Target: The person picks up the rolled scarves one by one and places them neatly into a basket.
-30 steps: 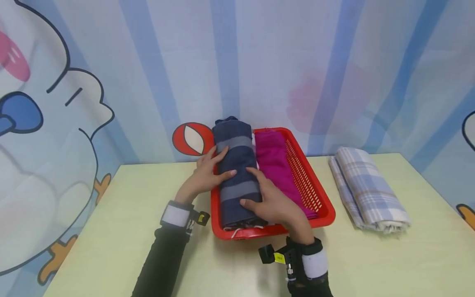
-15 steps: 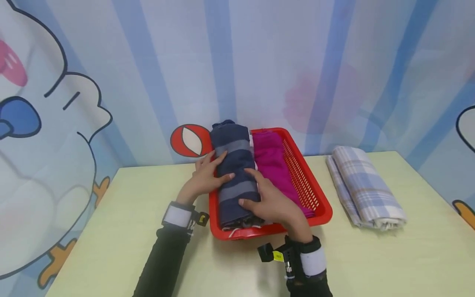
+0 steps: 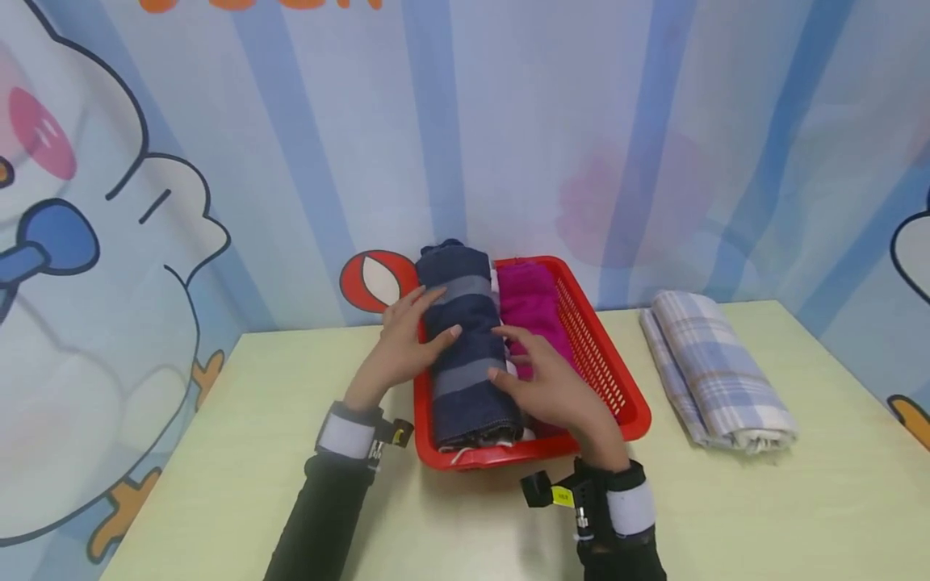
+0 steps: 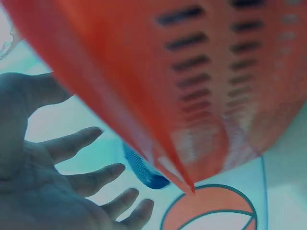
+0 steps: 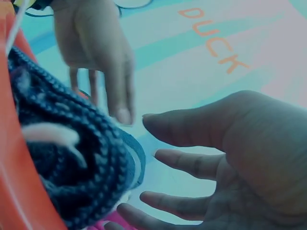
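Note:
A rolled dark blue cloth [image 3: 471, 331] with grey-blue stripes lies lengthwise in the left half of a red plastic basket [image 3: 483, 458]. Over its left side my left hand [image 3: 400, 347] is spread, thumb and fingertips right at the roll. In the left wrist view, that hand [image 4: 53, 187] shows loose, spread fingers beside the basket's slotted wall [image 4: 216, 153]. My right hand [image 3: 555, 391] hovers at the roll's right side with fingers apart. The right wrist view shows the roll's fringed end [image 5: 72, 177] and a gap between it and my right hand [image 5: 268, 153].
A magenta cloth [image 3: 530, 294] fills part of the basket to the right of the roll. Farther right, a folded blue-and-white plaid cloth [image 3: 719, 363] lies on the pale yellow table [image 3: 240, 452]. A printed curtain [image 3: 523, 121] hangs behind the table.
My right hand has come away from the blue roll and shifted slightly right, over the magenta cloth. The left hand stays about where it was. The head view has tilted slightly upward.

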Motion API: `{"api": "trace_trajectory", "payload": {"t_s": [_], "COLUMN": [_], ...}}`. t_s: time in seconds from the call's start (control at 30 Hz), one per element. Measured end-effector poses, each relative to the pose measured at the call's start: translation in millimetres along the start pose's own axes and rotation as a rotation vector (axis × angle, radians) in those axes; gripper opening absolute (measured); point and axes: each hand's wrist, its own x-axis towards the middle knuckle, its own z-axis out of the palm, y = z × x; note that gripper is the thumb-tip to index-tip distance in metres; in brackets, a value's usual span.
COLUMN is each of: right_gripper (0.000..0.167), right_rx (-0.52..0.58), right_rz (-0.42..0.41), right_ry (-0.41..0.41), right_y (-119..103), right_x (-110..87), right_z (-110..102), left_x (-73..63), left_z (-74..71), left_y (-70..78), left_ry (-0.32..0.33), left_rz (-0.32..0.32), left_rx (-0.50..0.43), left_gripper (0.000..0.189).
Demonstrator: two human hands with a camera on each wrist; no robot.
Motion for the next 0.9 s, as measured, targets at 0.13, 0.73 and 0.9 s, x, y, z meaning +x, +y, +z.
{"api": "trace_trajectory", "payload": {"t_s": [0.13, 0.73, 0.9], "right_gripper": [0.057, 0.052, 0.052], "right_rx": [-0.014, -0.062, -0.035], "right_rz": [-0.003, -0.03, -0.057], "right_ry": [0.017, 0.086, 0.116], "right_y": [2.2, 9.2, 12.6], "right_x": [2.0, 7.5, 7.9], "right_z": [3.8, 5.2, 0.2], "left_x": [-5.8, -15.5, -18.8], "left_z": [-1.7, -11.5, -16.4], "left_y": [7.9, 21.2, 30.2], "left_ry": [0.058, 0.18, 0.192], "left_rz": [0.057, 0.161, 0.179], "left_rx": [-0.091, -0.246, -0.274], "left_gripper": [0.065, 0.054, 0.055]}}
